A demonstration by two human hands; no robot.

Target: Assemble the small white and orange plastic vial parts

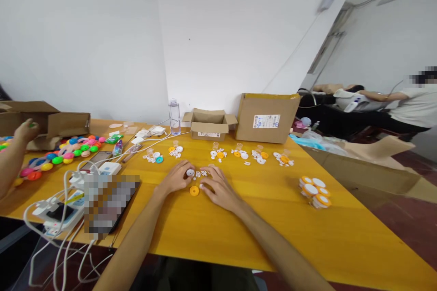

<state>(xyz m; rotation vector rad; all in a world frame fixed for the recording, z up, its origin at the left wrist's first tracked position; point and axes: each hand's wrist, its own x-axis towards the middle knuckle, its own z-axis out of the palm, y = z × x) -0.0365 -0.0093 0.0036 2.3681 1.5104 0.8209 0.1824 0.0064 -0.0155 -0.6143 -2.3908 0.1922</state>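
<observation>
My left hand is closed around the edge of a small white round piece above the wooden table. Opposite it, my right hand rests low with curved fingers spread apart, the fingertips beside small white perforated pieces. Another white perforated piece lies between the hands. Just in front of them is a flat orange ring with a hole in its middle. Something small and white shows at my right thumb tip; whether it is held is unclear.
Small piles of white and orange parts with clear cups line the table's back. Orange-and-white lidded pieces cluster right. Left are a power strip, cables, a tablet and another person's hand. Cardboard boxes stand behind.
</observation>
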